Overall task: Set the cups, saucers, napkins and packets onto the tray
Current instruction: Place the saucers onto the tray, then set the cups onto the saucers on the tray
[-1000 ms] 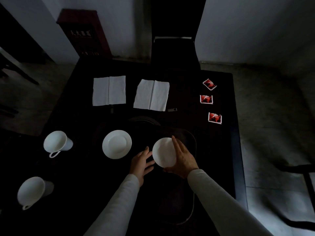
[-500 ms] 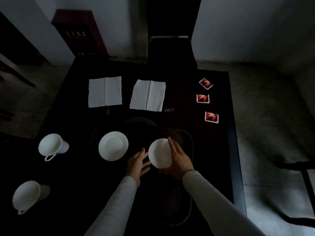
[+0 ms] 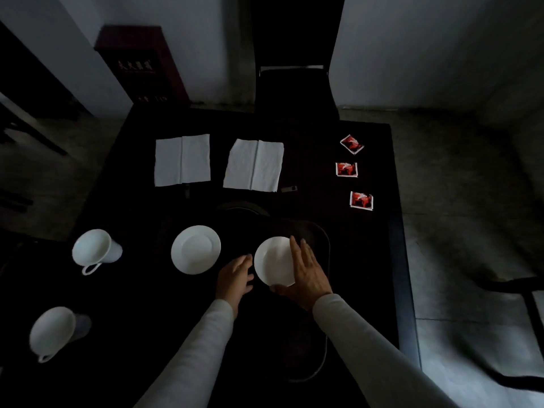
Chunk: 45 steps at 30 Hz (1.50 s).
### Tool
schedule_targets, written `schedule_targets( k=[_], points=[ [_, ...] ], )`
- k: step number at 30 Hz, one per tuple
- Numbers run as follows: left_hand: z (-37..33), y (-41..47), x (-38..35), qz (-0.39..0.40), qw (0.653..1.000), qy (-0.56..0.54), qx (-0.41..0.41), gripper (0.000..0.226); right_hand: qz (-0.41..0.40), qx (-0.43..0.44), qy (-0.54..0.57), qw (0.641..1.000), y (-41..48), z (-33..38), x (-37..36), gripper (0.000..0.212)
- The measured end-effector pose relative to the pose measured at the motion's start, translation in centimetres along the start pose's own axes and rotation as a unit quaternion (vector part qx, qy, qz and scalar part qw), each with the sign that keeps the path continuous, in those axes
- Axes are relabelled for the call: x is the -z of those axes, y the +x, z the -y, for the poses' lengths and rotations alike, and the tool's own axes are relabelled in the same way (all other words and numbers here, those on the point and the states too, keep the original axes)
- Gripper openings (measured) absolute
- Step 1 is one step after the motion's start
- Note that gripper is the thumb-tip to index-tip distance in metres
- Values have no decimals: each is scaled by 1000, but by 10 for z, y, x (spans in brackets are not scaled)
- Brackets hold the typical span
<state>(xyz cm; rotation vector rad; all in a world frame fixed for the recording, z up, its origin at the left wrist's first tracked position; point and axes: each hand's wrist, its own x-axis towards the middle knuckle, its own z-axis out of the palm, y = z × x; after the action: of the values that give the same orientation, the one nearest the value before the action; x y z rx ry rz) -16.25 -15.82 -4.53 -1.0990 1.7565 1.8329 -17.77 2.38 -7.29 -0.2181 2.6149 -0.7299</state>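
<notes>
My right hand [image 3: 306, 272] grips a white saucer [image 3: 272, 260], tilted, over the far end of the dark tray [image 3: 322, 240]. Just left of it, my left hand [image 3: 234, 279] rests open on the tray's left side, fingers apart. A second white saucer [image 3: 195, 249] lies flat on the table to the left. Two white cups lie further left, one [image 3: 94, 251] with its handle toward me, the other [image 3: 53, 331] near the front left corner. Two white napkins [image 3: 182, 160] [image 3: 253, 164] lie at the back. Three red packets [image 3: 352, 143] [image 3: 346, 169] [image 3: 361, 200] sit in a column at the right.
The dark table [image 3: 379, 260] ends at its right edge near the packets, with grey floor beyond. A dark chair [image 3: 293, 89] stands at the far side. A small dark item [image 3: 289, 189] lies by the right napkin. A red-brown cabinet [image 3: 141, 63] stands against the back wall.
The view has shifted slightly. My right hand keeps the saucer tilted over the tray's far end, and my left hand has stayed beside it with little movement.
</notes>
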Motion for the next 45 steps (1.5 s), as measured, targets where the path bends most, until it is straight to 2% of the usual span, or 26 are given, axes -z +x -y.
schedule_targets(
  k=[4,8,13,17,25,32,38,43,45],
  points=[
    [3,-11,3,-40,995,54,-70,40,-27,-3,-42,999,-10,-3,5,111],
    [2,-30,11,-46,977,152,-139,40,-42,-4,-75,996,-20,-3,16,107],
    [6,-52,36,-61,917,316,-233,48,-57,8,-104,993,-34,6,25,104],
    [8,-60,58,-56,887,374,-265,52,-65,0,-109,992,-45,18,24,103],
    [26,-65,122,-49,882,380,-275,52,-66,21,-144,987,-59,65,-2,102],
    [25,-60,207,-46,888,363,-278,52,-53,34,-149,987,-54,142,-40,98],
    [16,-53,288,-55,893,345,-284,50,-19,58,-100,993,-48,224,-84,100],
    [13,-49,353,-108,885,352,-286,48,13,63,-59,996,-44,291,-122,98],
    [14,-46,377,-118,893,335,-276,48,26,68,-43,996,-42,315,-137,100]
  ],
)
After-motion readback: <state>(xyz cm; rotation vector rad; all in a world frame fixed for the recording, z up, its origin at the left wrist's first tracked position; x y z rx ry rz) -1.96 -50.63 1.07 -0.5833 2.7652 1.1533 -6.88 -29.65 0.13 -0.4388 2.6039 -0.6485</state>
